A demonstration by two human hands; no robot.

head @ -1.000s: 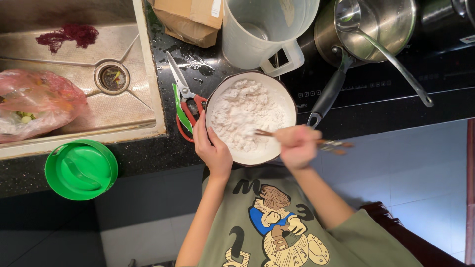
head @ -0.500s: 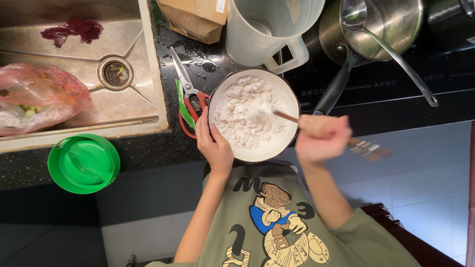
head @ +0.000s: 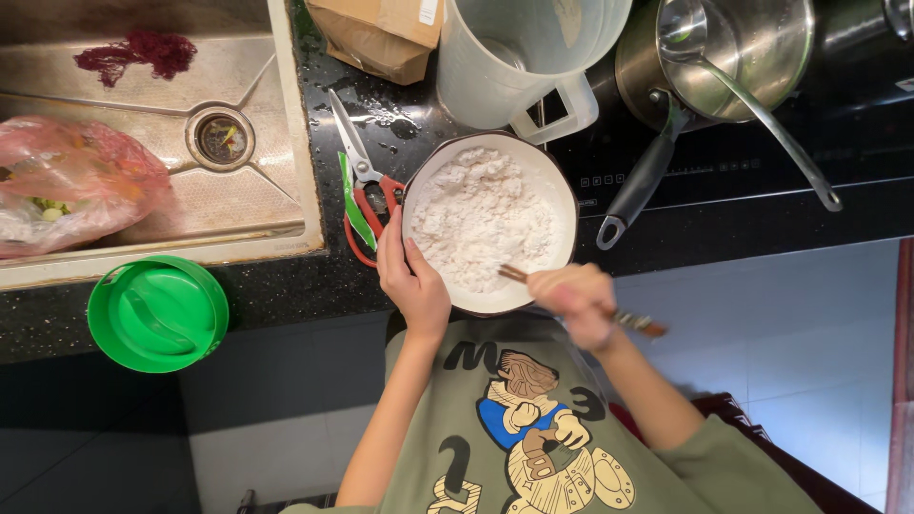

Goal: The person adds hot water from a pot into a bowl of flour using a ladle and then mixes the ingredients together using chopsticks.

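Left hand [head: 415, 282] grips the bowl [head: 562, 190] rim on the counter; right hand [head: 574, 303] is closed on chopsticks [head: 512, 274] in the flour [head: 481, 217]. Flour looks dry, clumpy: mixing early, most left.

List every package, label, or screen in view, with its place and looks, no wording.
Brown cardboard box: top of the counter, beside the sink; a small white label on one face.
Pink plastic bag: in the sink, left side; crumpled, translucent, something pale green inside.
Cooktop control strip: black glass surface right of the bowl; a row of small white marks.
No lit screen shows.
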